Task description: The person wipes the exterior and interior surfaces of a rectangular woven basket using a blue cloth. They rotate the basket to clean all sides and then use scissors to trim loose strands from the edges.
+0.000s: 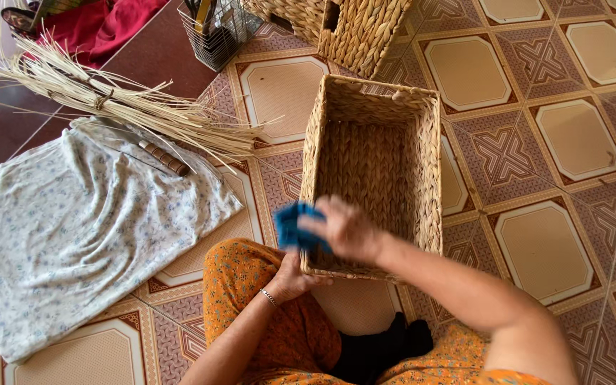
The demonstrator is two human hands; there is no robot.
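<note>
Tiled floor (572, 150), patterned. Pale cloth (73, 228) spread at left side; straw bundle (122, 103) along its far edge. Woven basket (372, 171) upright at floor centre, before knees. Right hand (347, 229) closed on blue rag (295, 227) at near rim. Left hand (290, 279) clasps near wall outside. Advice: keep basket steady, wipe with weave, short light strokes, do not snag fibres.

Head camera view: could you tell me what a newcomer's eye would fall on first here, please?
First the open rectangular woven basket at the centre of the patterned tile floor. At its near rim the right hand grips a blue cloth, while the left hand steadies the near wall from below. To the left, a reed bundle lies above a pale floral cloth.
</note>
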